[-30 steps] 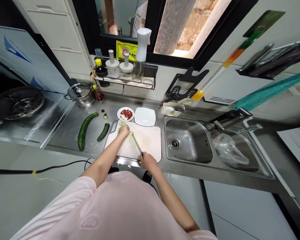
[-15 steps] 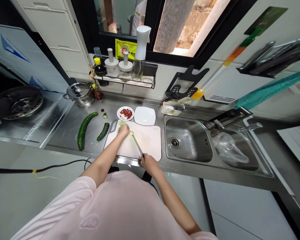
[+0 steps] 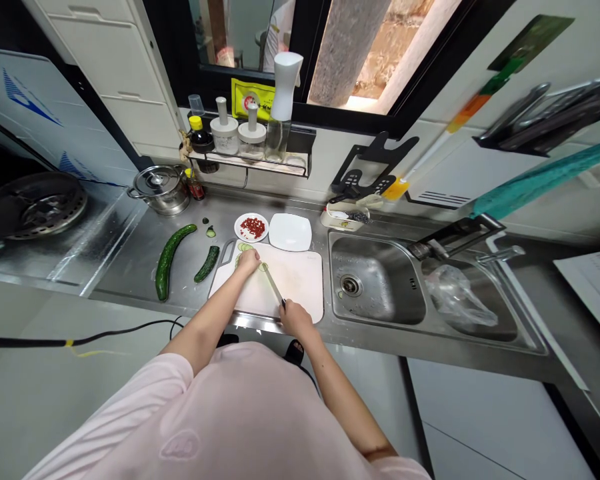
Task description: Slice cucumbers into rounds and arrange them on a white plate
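Note:
On the white cutting board (image 3: 300, 280), my left hand (image 3: 249, 260) is closed around a cucumber piece, which its fingers mostly hide. My right hand (image 3: 296, 318) grips a kitchen knife (image 3: 274, 283) by its dark handle. The blade points up and left toward my left hand, and a pale round cucumber slice (image 3: 263, 267) is at its tip. Several cut slices (image 3: 245, 247) lie just beyond my left hand. Left of the board are a shorter cucumber (image 3: 207, 264) and a long whole cucumber (image 3: 169, 261).
Behind the board stand a small plate of chopped red pieces (image 3: 261, 235) and a white square plate (image 3: 290, 232). The sink (image 3: 380, 293) is to the right, with a plastic bag (image 3: 455, 293) in its second basin. A lidded pot (image 3: 160, 190) stands at the back left.
My right hand and the knife handle have risen slightly and moved a little left. The blade stays beside my left hand, which has hardly moved.

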`<control>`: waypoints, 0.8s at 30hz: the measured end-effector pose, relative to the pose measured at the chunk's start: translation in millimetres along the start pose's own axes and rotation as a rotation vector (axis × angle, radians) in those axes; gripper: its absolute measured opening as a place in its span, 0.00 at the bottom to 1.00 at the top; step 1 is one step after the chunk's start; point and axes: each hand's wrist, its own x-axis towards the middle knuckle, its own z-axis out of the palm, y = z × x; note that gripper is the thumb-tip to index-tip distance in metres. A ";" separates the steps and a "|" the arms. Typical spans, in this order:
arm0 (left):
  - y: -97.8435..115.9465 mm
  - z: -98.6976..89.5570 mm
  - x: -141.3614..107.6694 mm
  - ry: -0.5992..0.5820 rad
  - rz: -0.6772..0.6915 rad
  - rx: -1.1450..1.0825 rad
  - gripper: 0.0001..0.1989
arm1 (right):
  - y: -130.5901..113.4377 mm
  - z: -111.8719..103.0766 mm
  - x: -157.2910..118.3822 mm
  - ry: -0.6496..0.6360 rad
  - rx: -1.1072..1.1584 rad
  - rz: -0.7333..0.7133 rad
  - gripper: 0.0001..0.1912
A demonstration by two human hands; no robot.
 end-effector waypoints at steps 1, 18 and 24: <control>0.0 0.0 0.3 -0.004 -0.002 0.000 0.07 | 0.2 0.3 0.1 -0.002 0.000 0.001 0.19; -0.2 -1.6 -0.6 -0.024 -0.004 0.006 0.08 | -4.8 -4.4 -0.5 -0.022 -0.003 0.006 0.19; 0.7 -1.8 -0.8 -0.027 -0.023 0.002 0.08 | -4.9 -3.8 -0.7 -0.018 0.004 0.012 0.20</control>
